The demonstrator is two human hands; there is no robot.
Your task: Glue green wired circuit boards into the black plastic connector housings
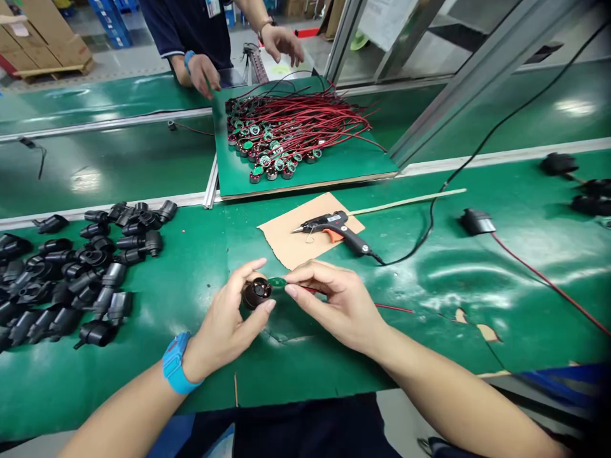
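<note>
Between thumb and fingers, my left hand (233, 318) holds a small round dark motor (256, 293), its end face turned up. My right hand (334, 302) pinches a small green circuit board (277, 282) right beside the motor. A red wire (395, 308) trails out to the right from under my right hand. Just beyond my hands, a black glue gun (334, 228) with an orange trigger lies on a piece of cardboard (291, 248). A long pale glue stick (405, 202) sticks out of its back end.
Many black plastic elbow housings (90, 273) lie heaped at left. A raised green board (344, 168) carries motors with red wires (305, 117); a co-worker's hands (281, 44) are behind it. The glue gun's black cord (432, 219) crosses the right side, near a black wired part (477, 221).
</note>
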